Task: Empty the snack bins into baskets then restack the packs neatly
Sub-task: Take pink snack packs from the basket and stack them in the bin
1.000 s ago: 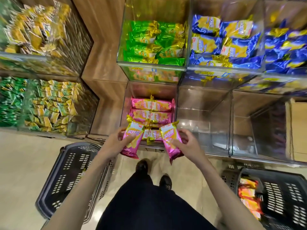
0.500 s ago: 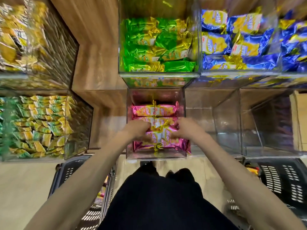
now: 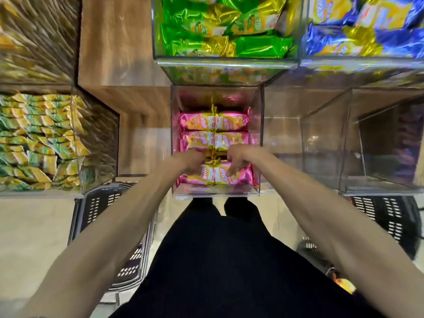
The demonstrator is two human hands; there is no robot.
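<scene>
Head view: pink packs (image 3: 214,121) lie flat, long axes running left-right.

I see both hands inside the clear bin (image 3: 215,192). My left hand (image 3: 192,162) sits at the gold seam of the front pink packs (image 3: 202,179), its fingers hidden. My right hand (image 3: 238,158) rests its fingertips (image 3: 229,173) on them. Black basket (image 3: 96,207) on the floor, lower left.
</scene>
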